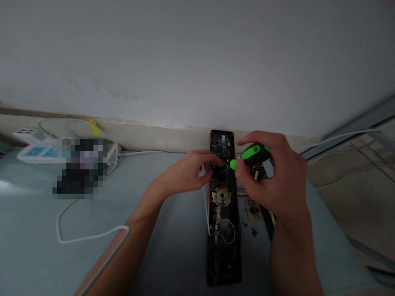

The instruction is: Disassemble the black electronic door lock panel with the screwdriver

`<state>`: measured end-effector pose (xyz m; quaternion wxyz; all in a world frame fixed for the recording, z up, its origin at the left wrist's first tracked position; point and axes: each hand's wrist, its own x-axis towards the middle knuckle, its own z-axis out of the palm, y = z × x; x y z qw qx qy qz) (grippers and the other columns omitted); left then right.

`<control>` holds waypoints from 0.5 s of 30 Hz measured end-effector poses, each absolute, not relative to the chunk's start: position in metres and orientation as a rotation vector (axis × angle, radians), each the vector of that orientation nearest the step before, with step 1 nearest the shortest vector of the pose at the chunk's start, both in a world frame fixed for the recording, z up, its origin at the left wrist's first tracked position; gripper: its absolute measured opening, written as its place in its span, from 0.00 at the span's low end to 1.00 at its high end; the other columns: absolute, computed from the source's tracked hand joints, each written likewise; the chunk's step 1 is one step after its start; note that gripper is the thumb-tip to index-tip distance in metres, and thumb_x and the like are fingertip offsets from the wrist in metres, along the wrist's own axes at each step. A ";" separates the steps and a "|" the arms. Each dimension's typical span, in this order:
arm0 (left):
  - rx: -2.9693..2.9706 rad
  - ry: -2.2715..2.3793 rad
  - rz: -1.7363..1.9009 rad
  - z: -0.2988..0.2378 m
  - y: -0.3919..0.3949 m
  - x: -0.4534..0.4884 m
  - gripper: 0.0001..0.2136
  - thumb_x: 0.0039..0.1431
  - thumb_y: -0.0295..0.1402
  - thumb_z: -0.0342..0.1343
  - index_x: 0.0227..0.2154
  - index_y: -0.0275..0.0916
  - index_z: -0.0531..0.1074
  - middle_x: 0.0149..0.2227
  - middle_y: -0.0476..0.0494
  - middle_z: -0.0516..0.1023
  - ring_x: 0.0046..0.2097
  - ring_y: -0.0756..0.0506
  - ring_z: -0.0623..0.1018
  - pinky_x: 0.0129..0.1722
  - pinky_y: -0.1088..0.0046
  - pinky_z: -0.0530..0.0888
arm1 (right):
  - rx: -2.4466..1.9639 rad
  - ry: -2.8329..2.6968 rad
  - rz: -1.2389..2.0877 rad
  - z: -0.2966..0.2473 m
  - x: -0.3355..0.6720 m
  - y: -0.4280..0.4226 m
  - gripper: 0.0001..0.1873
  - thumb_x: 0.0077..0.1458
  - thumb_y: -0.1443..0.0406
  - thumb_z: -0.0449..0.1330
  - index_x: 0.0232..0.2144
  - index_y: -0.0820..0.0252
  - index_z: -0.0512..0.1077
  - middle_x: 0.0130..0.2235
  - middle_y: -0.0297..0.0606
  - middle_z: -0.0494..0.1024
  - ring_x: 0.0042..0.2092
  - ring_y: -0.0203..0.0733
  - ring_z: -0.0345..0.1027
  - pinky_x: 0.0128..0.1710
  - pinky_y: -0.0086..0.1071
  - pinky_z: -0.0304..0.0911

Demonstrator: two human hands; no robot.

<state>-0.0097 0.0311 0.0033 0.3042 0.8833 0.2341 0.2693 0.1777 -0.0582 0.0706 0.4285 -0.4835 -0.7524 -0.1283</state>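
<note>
A long black opened device [224, 230], with a circuit board at its far end and a brass round part in the middle, lies lengthwise on the grey table [173, 246]. My right hand [271, 181] is closed around a green and black screwdriver [250, 154], its tip pointing left into the upper part of the device. My left hand [188, 172] pinches at the same spot beside the tip, fingers pressed together; what they hold is too small to make out.
A small loose board [253, 209] and tiny dark screws [249, 228] lie right of the device. A white power strip [37, 150] and a blurred dark object [80, 168] sit at the back left. A white cable [89, 236] loops over the table and my left forearm. The wall stands just behind.
</note>
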 end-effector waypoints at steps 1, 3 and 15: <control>2.357 0.607 0.693 0.004 0.030 -0.010 0.15 0.58 0.21 0.56 0.46 0.39 0.78 0.39 0.46 0.81 0.35 0.49 0.77 0.38 0.72 0.75 | -1.196 -1.855 -0.325 0.071 0.178 -0.059 0.20 0.51 0.73 0.63 0.46 0.52 0.71 0.39 0.32 0.80 0.33 0.39 0.75 0.32 0.34 0.74; 2.380 0.604 0.653 0.005 0.028 -0.010 0.17 0.58 0.23 0.58 0.49 0.40 0.77 0.41 0.46 0.81 0.35 0.49 0.76 0.37 0.72 0.75 | -1.164 -1.789 -0.317 0.072 0.179 -0.060 0.20 0.50 0.73 0.64 0.45 0.51 0.71 0.38 0.31 0.80 0.33 0.39 0.74 0.32 0.35 0.73; 2.365 0.647 0.581 0.002 0.029 -0.001 0.08 0.66 0.26 0.57 0.41 0.37 0.81 0.36 0.46 0.84 0.34 0.48 0.79 0.35 0.72 0.71 | -1.078 -1.551 -0.325 0.067 0.182 -0.057 0.15 0.53 0.66 0.65 0.43 0.47 0.72 0.39 0.33 0.78 0.35 0.46 0.78 0.31 0.41 0.71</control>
